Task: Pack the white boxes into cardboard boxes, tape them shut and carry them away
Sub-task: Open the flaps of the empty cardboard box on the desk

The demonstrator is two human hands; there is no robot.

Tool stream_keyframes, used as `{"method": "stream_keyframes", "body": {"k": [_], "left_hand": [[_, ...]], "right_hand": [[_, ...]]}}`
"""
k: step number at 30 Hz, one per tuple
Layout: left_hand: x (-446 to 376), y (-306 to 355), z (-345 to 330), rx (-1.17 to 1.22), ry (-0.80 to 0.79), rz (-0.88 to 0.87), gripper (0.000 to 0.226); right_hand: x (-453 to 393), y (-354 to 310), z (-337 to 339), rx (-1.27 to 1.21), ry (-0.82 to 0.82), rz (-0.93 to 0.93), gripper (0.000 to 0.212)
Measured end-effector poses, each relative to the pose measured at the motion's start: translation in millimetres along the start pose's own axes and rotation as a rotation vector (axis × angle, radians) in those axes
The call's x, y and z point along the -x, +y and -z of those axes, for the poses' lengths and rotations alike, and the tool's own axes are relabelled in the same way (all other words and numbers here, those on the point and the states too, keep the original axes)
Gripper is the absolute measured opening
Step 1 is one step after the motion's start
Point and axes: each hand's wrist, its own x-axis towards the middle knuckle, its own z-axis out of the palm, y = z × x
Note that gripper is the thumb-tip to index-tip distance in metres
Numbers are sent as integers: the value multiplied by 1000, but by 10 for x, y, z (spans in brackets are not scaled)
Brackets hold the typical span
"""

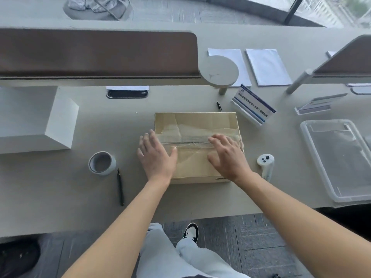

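A closed cardboard box (pixel 195 122) sits in the middle of the desk, with clear tape running along its top seam. My left hand (pixel 156 153) lies flat with spread fingers over the box's left end. My right hand (pixel 226 155) lies flat on the right part of the top, fingers reaching the taped seam. A large white box (pixel 34 119) stands at the left of the desk. A roll of tape (pixel 102 163) rests left of the cardboard box.
A black pen (pixel 120 187) lies near the tape roll and another pen (pixel 219 106) behind the box. A white controller (pixel 265 164) stands right of the box. A clear plastic tray (pixel 339 159), a sign holder (pixel 253 105) and a desk divider (pixel 96 53) surround the area.
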Motion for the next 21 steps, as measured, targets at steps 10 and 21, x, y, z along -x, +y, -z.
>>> {"method": "stream_keyframes", "body": {"k": [10,21], "left_hand": [[396,120,-18,-255,-253,-297,81],[356,478,295,-265,-162,-317,62]], "right_hand": [[-256,-130,161,98,-229,-14,49],[-215,-62,397,-116,-131,-9,22]]}}
